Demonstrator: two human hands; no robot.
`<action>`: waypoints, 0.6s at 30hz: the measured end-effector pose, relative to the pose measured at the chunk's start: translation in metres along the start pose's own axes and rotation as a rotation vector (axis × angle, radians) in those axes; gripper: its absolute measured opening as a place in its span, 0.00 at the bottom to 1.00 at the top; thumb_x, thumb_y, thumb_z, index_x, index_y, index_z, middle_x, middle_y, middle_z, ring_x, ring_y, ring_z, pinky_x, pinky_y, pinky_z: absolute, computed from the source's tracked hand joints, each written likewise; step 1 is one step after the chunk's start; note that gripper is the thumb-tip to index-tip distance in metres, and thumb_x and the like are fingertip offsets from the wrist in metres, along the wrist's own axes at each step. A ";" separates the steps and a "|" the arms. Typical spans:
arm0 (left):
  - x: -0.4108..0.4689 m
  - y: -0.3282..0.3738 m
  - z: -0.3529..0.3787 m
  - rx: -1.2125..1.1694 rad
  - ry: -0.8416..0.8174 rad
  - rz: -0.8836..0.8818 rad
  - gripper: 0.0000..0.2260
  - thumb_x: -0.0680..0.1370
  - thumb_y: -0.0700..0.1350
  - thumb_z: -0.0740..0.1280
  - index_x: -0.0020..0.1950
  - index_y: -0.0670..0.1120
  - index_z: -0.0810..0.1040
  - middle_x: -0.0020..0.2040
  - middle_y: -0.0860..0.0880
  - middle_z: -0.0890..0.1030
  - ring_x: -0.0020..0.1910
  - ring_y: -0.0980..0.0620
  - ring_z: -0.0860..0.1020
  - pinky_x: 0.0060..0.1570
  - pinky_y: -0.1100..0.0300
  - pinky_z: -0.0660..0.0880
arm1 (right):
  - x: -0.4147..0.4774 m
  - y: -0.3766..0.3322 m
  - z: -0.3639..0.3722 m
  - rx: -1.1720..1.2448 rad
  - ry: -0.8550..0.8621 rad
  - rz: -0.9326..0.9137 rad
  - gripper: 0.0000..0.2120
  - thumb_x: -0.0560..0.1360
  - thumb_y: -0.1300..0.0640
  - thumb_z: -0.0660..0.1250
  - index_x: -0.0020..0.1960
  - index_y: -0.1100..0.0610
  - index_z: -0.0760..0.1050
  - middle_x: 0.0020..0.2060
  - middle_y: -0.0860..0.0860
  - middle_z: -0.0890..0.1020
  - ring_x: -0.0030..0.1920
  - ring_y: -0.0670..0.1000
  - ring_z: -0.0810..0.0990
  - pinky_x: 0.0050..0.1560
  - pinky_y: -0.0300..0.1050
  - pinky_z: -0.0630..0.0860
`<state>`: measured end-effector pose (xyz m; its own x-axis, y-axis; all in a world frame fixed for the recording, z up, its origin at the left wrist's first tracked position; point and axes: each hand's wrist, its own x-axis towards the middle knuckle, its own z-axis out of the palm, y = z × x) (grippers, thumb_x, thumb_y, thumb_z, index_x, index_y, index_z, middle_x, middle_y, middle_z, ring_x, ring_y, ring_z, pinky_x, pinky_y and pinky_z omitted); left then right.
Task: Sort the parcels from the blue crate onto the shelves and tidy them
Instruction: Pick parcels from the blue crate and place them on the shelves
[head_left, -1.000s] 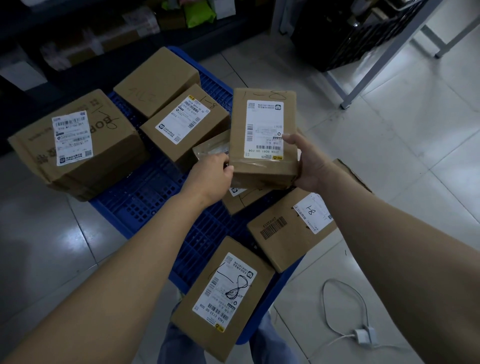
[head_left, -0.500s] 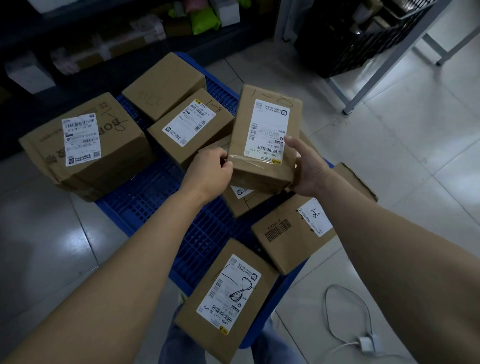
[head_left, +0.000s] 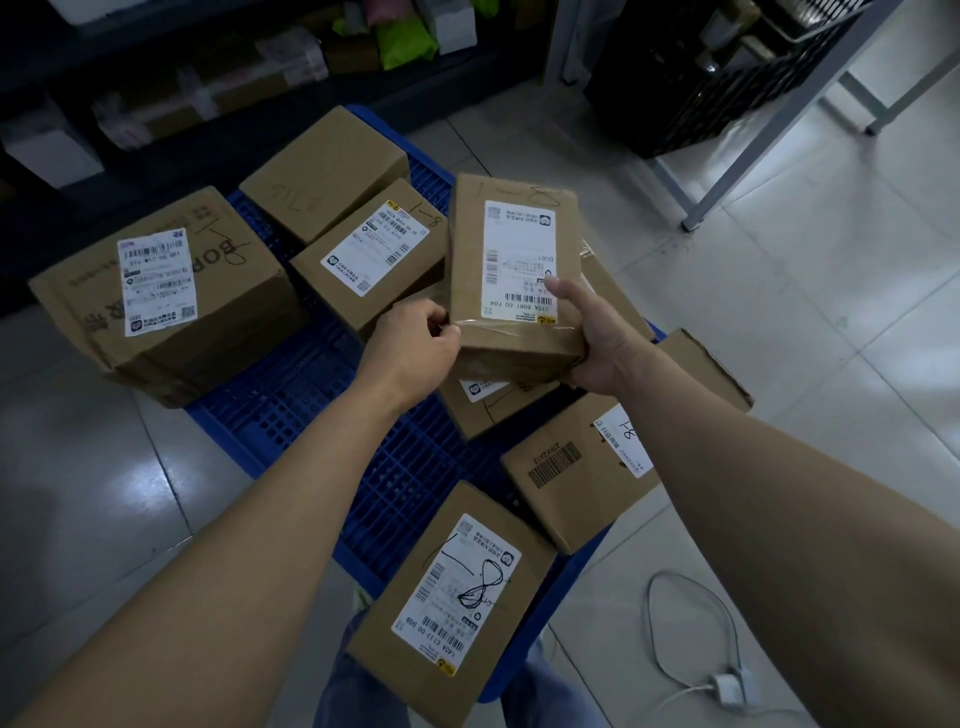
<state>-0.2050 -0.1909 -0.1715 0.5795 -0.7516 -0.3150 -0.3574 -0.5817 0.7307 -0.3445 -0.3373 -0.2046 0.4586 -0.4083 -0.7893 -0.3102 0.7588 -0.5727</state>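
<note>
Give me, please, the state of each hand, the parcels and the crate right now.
held parcel, lifted over the crate, label up, closed.
left hand, grips the held parcel's near left corner.
right hand, grips its near right side, thumb on the label.
blue crate, on the floor, several parcels lying on it.
large parcel, closed, label up, overhanging the crate's left edge.

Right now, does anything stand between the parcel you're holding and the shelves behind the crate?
The left hand and right hand grip the held parcel. Between it and the shelf lie a labelled parcel and a plain parcel on the blue crate; lifted over them, the way looks open.
</note>
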 end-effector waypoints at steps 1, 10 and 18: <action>0.000 0.000 -0.001 -0.008 0.004 -0.002 0.09 0.79 0.45 0.62 0.57 0.46 0.77 0.50 0.52 0.79 0.47 0.57 0.76 0.39 0.69 0.72 | 0.000 -0.001 -0.001 -0.017 0.022 -0.006 0.15 0.74 0.45 0.68 0.56 0.52 0.73 0.45 0.52 0.83 0.44 0.52 0.80 0.46 0.46 0.75; -0.001 -0.007 -0.011 -0.091 -0.042 -0.042 0.05 0.79 0.44 0.61 0.49 0.50 0.76 0.45 0.54 0.80 0.46 0.55 0.77 0.47 0.59 0.75 | -0.001 -0.008 0.006 -0.068 -0.022 -0.035 0.16 0.73 0.47 0.69 0.56 0.53 0.76 0.44 0.52 0.85 0.42 0.52 0.83 0.45 0.45 0.79; -0.001 -0.009 0.000 -0.191 -0.033 -0.088 0.18 0.80 0.47 0.62 0.69 0.43 0.69 0.58 0.50 0.74 0.54 0.57 0.71 0.52 0.64 0.66 | -0.002 -0.019 -0.001 -0.255 0.124 -0.260 0.49 0.49 0.36 0.79 0.65 0.54 0.72 0.53 0.55 0.84 0.51 0.58 0.84 0.54 0.56 0.80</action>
<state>-0.2025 -0.1847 -0.1776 0.5772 -0.7121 -0.3998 -0.1594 -0.5784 0.8000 -0.3408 -0.3514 -0.1920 0.4499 -0.6406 -0.6222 -0.4012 0.4775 -0.7817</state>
